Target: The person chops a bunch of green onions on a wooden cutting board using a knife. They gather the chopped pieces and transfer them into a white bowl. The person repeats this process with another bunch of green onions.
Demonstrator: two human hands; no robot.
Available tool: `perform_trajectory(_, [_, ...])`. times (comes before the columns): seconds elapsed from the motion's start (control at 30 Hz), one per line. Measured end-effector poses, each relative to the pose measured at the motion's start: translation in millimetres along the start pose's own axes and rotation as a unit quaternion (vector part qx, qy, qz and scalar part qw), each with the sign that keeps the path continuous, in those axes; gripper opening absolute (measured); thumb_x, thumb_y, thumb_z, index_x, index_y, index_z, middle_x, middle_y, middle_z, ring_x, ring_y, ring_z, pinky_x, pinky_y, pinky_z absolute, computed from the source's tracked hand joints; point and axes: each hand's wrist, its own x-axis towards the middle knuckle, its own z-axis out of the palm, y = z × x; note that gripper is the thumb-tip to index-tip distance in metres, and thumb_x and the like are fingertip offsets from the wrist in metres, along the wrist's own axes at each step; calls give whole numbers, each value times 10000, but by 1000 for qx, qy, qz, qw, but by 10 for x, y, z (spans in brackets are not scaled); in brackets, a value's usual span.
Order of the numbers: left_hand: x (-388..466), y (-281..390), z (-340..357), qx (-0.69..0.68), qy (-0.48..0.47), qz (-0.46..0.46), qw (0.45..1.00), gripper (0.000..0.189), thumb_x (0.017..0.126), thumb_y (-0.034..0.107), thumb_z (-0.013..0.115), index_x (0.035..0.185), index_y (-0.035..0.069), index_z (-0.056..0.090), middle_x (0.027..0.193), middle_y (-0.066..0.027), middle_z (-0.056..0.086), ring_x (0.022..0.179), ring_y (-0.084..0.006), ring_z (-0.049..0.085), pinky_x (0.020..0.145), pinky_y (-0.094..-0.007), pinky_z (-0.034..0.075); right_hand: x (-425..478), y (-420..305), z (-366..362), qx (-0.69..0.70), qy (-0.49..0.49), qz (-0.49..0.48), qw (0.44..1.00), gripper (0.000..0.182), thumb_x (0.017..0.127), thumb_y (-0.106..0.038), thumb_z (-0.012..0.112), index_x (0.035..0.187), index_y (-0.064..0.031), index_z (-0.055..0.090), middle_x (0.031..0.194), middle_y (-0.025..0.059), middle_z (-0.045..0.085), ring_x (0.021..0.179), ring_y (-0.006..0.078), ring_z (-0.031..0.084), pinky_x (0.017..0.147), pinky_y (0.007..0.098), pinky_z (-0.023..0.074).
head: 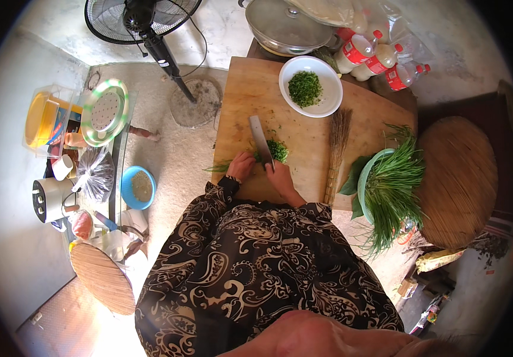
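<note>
My right hand (pixel 279 179) is closed around the handle of a kitchen knife (pixel 261 139), whose broad blade points away and slightly left over the wooden board (pixel 256 98). My left hand (pixel 241 166) presses on long green leaves, probably chives (pixel 218 167), just left of the blade; their ends stick out at the board's left side. A small heap of chopped greens (pixel 278 151) lies right of the blade. Farther back, a white bowl (pixel 284 96) holds more chopped greens (pixel 305 89). A pale green basin (pixel 362 196) at the right is heaped with uncut leaves (pixel 392 187).
A straw whisk brush (pixel 337 151) lies on the board. Behind stand a lidded metal pan (pixel 283 26) and several plastic bottles (pixel 357 51). A round wooden lid (pixel 457 178) is at the right. Left are a standing fan (pixel 149 26), a blue bowl (pixel 125 189) and a cluttered shelf.
</note>
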Motion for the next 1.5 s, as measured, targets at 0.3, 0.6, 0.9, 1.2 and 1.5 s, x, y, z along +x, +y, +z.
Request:
perform_trajectory(0.3, [-34, 15, 5, 11, -8, -25, 1000, 120, 752, 33, 656, 869, 55, 642, 910, -88, 582, 894, -300, 573, 758, -382, 507, -67, -104, 46, -111, -24, 25, 993, 285, 898, -248, 591, 825, 27, 610, 777, 261, 633, 767, 464, 614, 677, 534, 498])
perform_trajectory(0.6, [-23, -18, 60, -5, 14, -21, 1000, 104, 762, 26, 658, 863, 50, 649, 941, -92, 601, 907, -303, 583, 763, -385, 510, 83, -63, 121, -30, 7, 27, 999, 307, 896, -260, 592, 848, 42, 615, 780, 263, 630, 778, 455, 616, 684, 513, 483])
perform_trajectory(0.9, [42, -10, 115, -24, -8, -26, 999, 59, 814, 58, 645, 871, 53, 662, 969, -108, 622, 926, -322, 591, 778, -400, 503, -9, 41, -31, -18, 6, 24, 1000, 294, 893, -256, 594, 856, 34, 628, 754, 258, 635, 751, 451, 624, 666, 502, 486])
perform_trajectory(1.2, [47, -36, 101, -26, -2, -11, 1000, 73, 802, 58, 657, 874, 52, 653, 944, -100, 610, 931, -327, 582, 779, -402, 504, -21, 25, 2, -65, 14, 8, 998, 302, 880, -253, 599, 820, 43, 610, 732, 286, 614, 736, 484, 604, 657, 534, 480])
perform_trajectory(1.5, [60, -5, 103, -27, -19, -42, 999, 104, 785, 45, 676, 887, 47, 657, 957, -112, 601, 938, -334, 577, 794, -409, 500, -26, -2, -16, -79, -15, 22, 997, 314, 884, -260, 595, 814, 45, 615, 767, 293, 617, 774, 477, 603, 688, 545, 474])
